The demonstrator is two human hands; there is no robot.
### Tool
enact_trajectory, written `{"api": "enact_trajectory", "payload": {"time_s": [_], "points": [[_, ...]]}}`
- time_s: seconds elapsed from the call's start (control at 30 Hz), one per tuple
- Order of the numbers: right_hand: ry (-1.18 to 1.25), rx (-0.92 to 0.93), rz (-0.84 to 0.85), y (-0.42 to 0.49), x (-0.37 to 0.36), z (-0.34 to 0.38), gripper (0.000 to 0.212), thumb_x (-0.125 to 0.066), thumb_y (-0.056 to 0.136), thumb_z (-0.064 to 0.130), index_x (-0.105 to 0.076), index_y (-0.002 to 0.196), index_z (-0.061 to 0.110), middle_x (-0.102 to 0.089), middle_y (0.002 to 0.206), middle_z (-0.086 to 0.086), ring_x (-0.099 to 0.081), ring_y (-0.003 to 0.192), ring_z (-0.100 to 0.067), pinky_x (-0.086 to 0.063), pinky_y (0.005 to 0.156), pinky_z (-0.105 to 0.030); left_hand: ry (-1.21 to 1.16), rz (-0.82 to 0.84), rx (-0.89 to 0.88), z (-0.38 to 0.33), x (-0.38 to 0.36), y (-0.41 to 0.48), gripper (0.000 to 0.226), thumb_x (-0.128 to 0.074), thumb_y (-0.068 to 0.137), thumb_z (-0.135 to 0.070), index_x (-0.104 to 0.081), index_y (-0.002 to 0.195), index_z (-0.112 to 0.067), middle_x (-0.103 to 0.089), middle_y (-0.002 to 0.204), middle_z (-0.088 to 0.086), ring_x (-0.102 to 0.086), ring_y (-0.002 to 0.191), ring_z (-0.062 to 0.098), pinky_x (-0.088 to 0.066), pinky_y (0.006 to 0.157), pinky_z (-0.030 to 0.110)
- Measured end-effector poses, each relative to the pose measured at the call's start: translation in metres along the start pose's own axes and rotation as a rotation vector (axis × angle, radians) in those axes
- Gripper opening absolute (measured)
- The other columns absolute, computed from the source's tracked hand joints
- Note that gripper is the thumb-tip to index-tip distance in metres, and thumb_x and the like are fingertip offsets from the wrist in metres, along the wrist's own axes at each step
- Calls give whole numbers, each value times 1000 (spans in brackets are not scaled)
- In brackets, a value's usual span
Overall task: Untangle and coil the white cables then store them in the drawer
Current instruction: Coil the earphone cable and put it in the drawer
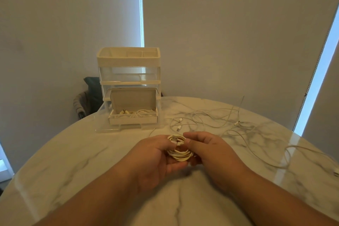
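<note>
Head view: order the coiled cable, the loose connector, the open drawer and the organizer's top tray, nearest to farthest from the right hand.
1. Coiled cable, gripped by the right hand.
2. Loose connector, on the table just beyond.
3. Open drawer, back left.
4. Top tray, above the drawer.

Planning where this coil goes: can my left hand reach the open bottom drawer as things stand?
Probably yes. The bottom drawer stands pulled open facing your left hand, nothing upright stands between them, and the loose white cables lie mostly to the right.

One coiled cable (180,154) aloft, loose cables (180,119) beside open drawer (133,120).
</note>
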State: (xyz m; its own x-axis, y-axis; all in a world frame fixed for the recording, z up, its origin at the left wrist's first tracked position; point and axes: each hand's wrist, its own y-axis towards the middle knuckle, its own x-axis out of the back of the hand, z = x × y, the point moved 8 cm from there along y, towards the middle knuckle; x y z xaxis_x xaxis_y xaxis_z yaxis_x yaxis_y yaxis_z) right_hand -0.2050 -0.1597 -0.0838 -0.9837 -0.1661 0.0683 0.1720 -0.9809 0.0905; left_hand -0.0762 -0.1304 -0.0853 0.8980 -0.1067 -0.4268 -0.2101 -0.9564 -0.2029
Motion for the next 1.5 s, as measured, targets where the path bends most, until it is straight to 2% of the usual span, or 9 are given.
{"api": "enact_trajectory", "payload": {"time_s": [0.1, 0.27, 0.53, 0.6, 0.8, 0.93, 1.17, 1.37, 1.5], "points": [[23, -28, 20, 1, 0, -4, 17, -68, 86, 10, -76, 98, 19, -77, 93, -15, -67, 81, -34, -47, 74, -46, 154, 8, -39, 0, -2, 0, 29, -47, 91, 5, -65, 115, 0, -72, 103, 25, -72, 85, 35, -60, 65, 32], [-123, 3, -9, -2, 5, 7, 29, -69, 79, -3, -70, 98, 19, -64, 71, -6, -55, 57, -17, -42, 50, -30, 331, -55, -95, 1, 3, 4, 28, -50, 93, 4, -69, 110, -8, -75, 98, 19, -74, 83, 28, -61, 67, 33], [-576, 14, -2, -6, 4, 15, 16, -63, 83, 21, -68, 97, 27, -69, 78, 5, -59, 62, -6, -43, 53, -18, 509, -90, -204, -5, -1, 3, 32, -46, 91, 8, -71, 103, -9, -74, 97, 19, -71, 79, 24, -59, 75, 40], [-612, -9, 53, -7, 0, 14, 12, -59, 86, 24, -71, 90, 23, -71, 73, 2, -62, 62, -11, -47, 58, -25, 531, -97, -199, -4, -1, 3, 33, -46, 89, 8, -72, 100, -11, -73, 95, 19, -71, 79, 25, -60, 80, 46], [-421, -116, 60, -6, -2, 0, 19, -53, 85, 20, -70, 81, 14, -67, 62, -12, -58, 55, -26, -45, 53, -36, 525, -117, -206, -6, 0, 2, 30, -48, 89, 8, -71, 98, -10, -74, 91, 19, -71, 78, 28, -59, 81, 48], [-10, -169, 91, -5, -9, -8, 18, -55, 88, 8, -73, 87, 4, -68, 72, -19, -55, 56, -25, -37, 44, -30, 400, -129, -189, -10, 6, 1, 23, -52, 92, 8, -64, 104, -8, -74, 88, 18, -72, 72, 25, -58, 56, 31], [-55, -88, 49, 0, -8, -7, 23, -56, 87, 3, -65, 104, 15, -68, 74, -16, -55, 58, -28, -41, 45, -33, 320, -171, -157, -8, 13, 8, 12, -59, 90, 4, -64, 100, 1, -74, 92, 22, -72, 81, 29, -59, 78, 40], [165, -81, 48, -2, -10, -3, 39, -53, 88, -10, -68, 111, 18, -73, 90, -19, -62, 65, -26, -47, 49, -34, 318, -173, -114, -6, 14, 7, 9, -61, 91, 1, -62, 99, -3, -73, 86, 18, -68, 70, 21, -54, 56, 27], [199, -26, 55, -2, -9, 4, 23, -59, 93, 2, -72, 107, 14, -75, 91, -15, -63, 72, -23, -49, 56, -34, 333, -142, -135, -12, 13, 5, 14, -63, 90, -1, -61, 104, -2, -72, 86, 15, -65, 66, 18, -52, 53, 27]]}}
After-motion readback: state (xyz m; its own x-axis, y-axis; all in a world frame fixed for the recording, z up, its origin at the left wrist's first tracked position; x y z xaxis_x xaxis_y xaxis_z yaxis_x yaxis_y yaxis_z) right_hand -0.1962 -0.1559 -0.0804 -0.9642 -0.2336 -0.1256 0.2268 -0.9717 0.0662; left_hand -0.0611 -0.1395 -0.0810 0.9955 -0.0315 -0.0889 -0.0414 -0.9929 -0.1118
